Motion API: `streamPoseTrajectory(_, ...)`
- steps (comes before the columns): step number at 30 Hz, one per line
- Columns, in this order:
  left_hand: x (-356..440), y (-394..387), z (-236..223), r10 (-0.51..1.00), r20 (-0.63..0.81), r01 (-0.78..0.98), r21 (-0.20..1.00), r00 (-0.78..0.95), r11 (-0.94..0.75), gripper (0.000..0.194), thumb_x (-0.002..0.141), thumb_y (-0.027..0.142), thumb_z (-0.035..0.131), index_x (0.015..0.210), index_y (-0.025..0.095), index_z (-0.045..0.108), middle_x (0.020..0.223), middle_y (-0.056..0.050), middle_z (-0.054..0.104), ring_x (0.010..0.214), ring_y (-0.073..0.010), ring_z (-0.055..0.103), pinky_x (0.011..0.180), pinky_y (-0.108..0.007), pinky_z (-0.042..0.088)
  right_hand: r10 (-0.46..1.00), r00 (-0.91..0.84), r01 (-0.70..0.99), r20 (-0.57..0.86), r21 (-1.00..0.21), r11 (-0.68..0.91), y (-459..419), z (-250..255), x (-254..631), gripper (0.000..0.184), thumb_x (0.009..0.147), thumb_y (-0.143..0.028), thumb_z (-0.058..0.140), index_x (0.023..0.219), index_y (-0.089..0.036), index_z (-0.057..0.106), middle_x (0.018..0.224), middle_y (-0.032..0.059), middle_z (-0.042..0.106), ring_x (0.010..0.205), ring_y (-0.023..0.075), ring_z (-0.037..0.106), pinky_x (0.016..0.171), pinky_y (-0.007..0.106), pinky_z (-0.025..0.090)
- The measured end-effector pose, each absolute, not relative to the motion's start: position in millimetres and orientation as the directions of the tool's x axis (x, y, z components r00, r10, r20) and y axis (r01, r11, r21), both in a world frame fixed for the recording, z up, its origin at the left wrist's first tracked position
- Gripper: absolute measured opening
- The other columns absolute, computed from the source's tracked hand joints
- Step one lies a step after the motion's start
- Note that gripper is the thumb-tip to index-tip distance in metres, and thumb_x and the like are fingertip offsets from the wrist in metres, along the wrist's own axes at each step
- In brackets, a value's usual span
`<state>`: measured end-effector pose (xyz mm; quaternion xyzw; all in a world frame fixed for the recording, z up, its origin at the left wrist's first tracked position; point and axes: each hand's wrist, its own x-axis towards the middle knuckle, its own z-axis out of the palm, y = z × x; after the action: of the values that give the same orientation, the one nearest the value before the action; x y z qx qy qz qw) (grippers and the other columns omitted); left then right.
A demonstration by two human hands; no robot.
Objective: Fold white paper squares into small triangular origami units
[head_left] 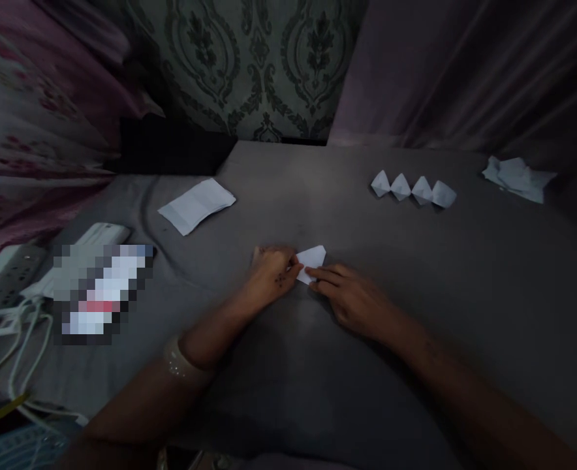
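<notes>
A small piece of white folded paper (312, 258) lies on the grey bed sheet in front of me, with a pointed outline. My left hand (275, 267) is closed on its left edge, thumb and finger pinching there. From the right, my right hand (350, 294) reaches in with its fingers stretched out and a little apart, the fingertips resting on the paper's lower part. Beyond it to the right stands a row of several folded white paper pieces (401, 187) with pointed tops. A stack of white paper sheets (198, 205) lies at the back left.
Crumpled white paper (518, 178) lies at the far right. On the left are a power strip (12, 274), white cables (17, 352) and a blurred-out phone-like object (107, 290). A black cloth-like item (175, 147) sits at the back, before a patterned wall (259, 65) and curtains (416, 72).
</notes>
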<state>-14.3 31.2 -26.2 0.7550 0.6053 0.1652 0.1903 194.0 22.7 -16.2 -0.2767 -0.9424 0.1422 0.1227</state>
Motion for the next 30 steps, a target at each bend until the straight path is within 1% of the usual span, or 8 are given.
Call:
streamPoseTrajectory(2,-14,31,-28,0.979,0.036,0.857,0.477,0.203,-0.195,0.015,0.086,0.030,0.057,0.078,0.018,0.063,0.079,-0.003,0.068,0.077,-0.0194,0.060,0.083,-0.039,0.036,0.541,-0.829,0.476,0.146,-0.325,0.817,26,-15,192,0.036,0.082,-0.002,0.048,0.107,-0.020,0.066,0.131,0.0080,0.060,0.116,0.0258,0.055,0.095,0.045,0.049)
streamPoseTrajectory(5,-13,29,-30,0.982,0.036,0.866,0.468,0.184,-0.179,0.014,0.085,0.030,0.058,0.078,0.018,0.062,0.080,-0.003,0.068,0.080,-0.0206,0.060,0.084,-0.041,0.034,0.485,-0.852,0.411,0.196,-0.325,0.852,31,-15,189,0.033,0.083,-0.003,0.047,0.103,-0.018,0.067,0.126,0.0105,0.062,0.129,0.0265,0.047,0.107,0.047,0.041)
streamPoseTrajectory(7,-12,28,-30,0.983,0.029,0.872,0.458,0.181,-0.174,0.014,0.086,0.030,0.058,0.079,0.018,0.062,0.081,-0.004,0.068,0.082,-0.0217,0.060,0.083,-0.041,0.033,0.450,-0.865,0.371,0.221,-0.320,0.872,33,-17,189,0.031,0.083,-0.002,0.046,0.100,-0.017,0.067,0.122,0.0118,0.063,0.130,0.0262,0.046,0.109,0.046,0.040)
streamPoseTrajectory(12,-10,24,-26,0.979,0.040,0.876,0.440,0.202,-0.198,0.015,0.089,0.029,0.051,0.084,0.017,0.060,0.088,-0.006,0.067,0.089,-0.0234,0.058,0.082,-0.041,0.032,0.462,-0.861,0.404,0.213,-0.267,0.875,35,-22,190,0.032,0.082,-0.002,0.044,0.099,-0.018,0.066,0.129,0.0143,0.058,0.118,0.0275,0.057,0.096,0.046,0.051)
streamPoseTrajectory(16,-9,23,-26,0.974,0.064,0.889,0.398,0.217,-0.224,0.017,0.091,0.029,0.046,0.086,0.017,0.058,0.092,-0.008,0.067,0.090,-0.0241,0.058,0.079,-0.041,0.032,0.475,-0.858,0.432,0.195,-0.224,0.873,34,-24,190,0.030,0.080,-0.001,0.044,0.094,-0.018,0.065,0.135,0.0141,0.054,0.111,0.0274,0.061,0.090,0.045,0.055)
streamPoseTrajectory(23,-5,23,-33,0.969,0.098,0.936,0.252,0.226,-0.244,0.022,0.094,0.027,0.039,0.095,0.014,0.057,0.096,-0.012,0.066,0.094,-0.0271,0.058,0.079,-0.042,0.034,0.484,-0.850,0.456,0.208,-0.172,0.873,30,-31,187,0.036,0.079,0.002,0.043,0.101,-0.018,0.063,0.137,0.0141,0.054,0.120,0.0280,0.057,0.095,0.047,0.051)
streamPoseTrajectory(27,-8,24,-25,0.970,0.135,0.960,0.171,0.201,-0.222,0.027,0.097,0.030,0.038,0.101,0.011,0.057,0.100,-0.014,0.065,0.097,-0.0282,0.057,0.081,-0.044,0.036,0.503,-0.853,0.485,0.143,-0.144,0.863,27,-26,185,0.035,0.080,0.002,0.042,0.101,-0.016,0.064,0.137,0.0146,0.054,0.121,0.0279,0.056,0.098,0.046,0.048)
streamPoseTrajectory(30,-5,8,-15,0.964,0.199,0.978,0.070,0.177,-0.194,0.028,0.097,0.026,0.036,0.107,0.012,0.058,0.107,-0.014,0.064,0.102,-0.0289,0.057,0.084,-0.044,0.037,0.539,-0.837,0.522,0.093,-0.157,0.838,24,-19,183,0.039,0.082,0.001,0.040,0.109,-0.015,0.063,0.138,0.0146,0.053,0.121,0.0265,0.055,0.101,0.045,0.045)
